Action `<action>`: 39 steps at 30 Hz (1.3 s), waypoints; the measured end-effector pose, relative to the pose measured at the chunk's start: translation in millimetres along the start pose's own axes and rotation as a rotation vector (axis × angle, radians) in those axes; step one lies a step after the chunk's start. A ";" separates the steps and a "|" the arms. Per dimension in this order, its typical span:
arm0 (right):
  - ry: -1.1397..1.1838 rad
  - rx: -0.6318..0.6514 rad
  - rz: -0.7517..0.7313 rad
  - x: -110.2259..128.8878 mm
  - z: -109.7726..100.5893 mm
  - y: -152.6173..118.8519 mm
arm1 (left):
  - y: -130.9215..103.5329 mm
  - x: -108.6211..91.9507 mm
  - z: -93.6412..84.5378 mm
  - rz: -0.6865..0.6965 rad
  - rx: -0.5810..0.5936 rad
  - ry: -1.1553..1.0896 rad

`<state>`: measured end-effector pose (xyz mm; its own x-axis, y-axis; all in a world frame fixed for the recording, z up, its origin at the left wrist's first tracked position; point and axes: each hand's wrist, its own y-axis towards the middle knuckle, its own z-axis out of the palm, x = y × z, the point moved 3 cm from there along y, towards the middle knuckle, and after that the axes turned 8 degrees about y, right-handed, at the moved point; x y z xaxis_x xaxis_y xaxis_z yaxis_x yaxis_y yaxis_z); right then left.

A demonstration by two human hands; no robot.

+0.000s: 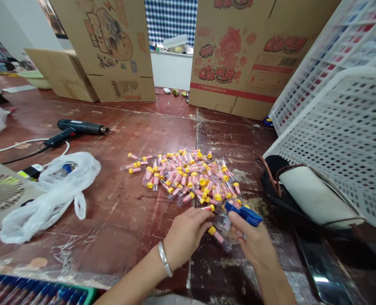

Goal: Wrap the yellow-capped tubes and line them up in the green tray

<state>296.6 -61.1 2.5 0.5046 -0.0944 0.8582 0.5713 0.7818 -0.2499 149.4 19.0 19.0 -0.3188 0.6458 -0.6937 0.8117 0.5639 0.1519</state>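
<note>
A heap of small clear tubes (192, 173) with yellow caps and pink contents lies loose on the table in front of my hands. My left hand (188, 231), with a silver bangle at the wrist, is closed at the heap's near edge, its fingertips pinched against a yellow-capped tube (208, 208). The underside of that grip is hidden. In my right hand (254, 241) is a blue plastic hand tool (243, 214), clasped under the thumb; its exact kind does not show. Below and between the hands lies another yellow-capped tube (218, 235).
On the left are a heat gun (76, 127), a white plastic bag (57, 182) and a fan (0, 195). Cardboard boxes (235, 55) stand at the back. To the right are white baskets (340, 114), a pale pouch (318, 195) and a dark phone-like slab (324, 271).
</note>
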 end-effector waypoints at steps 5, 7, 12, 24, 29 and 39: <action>-0.003 -0.062 -0.040 13.0 -11.1 1.5 | 6.4 5.9 50.0 0.301 0.077 0.494; 0.002 -0.091 -0.050 8.3 -9.8 1.4 | 1.8 9.7 53.9 0.272 0.066 0.475; 0.041 -0.074 -0.031 -13.5 7.2 2.4 | -33.9 27.8 12.0 -0.135 -0.080 -0.075; 0.156 0.092 0.153 -60.6 68.0 -11.7 | -109.9 41.0 -3.9 -0.549 -0.350 -0.677; 0.154 0.156 0.205 -64.5 80.7 -17.6 | -114.6 46.1 -5.4 -0.548 -0.456 -0.763; -0.033 0.361 0.168 -81.0 89.6 -16.1 | -125.6 53.6 -11.8 -0.547 -0.422 -0.815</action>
<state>188.6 -10.8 -22.7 0.5467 0.0683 0.8346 0.2152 0.9517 -0.2189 24.5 -11.1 -28.9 -0.0384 -0.2002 -0.9790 0.3726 0.9062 -0.1999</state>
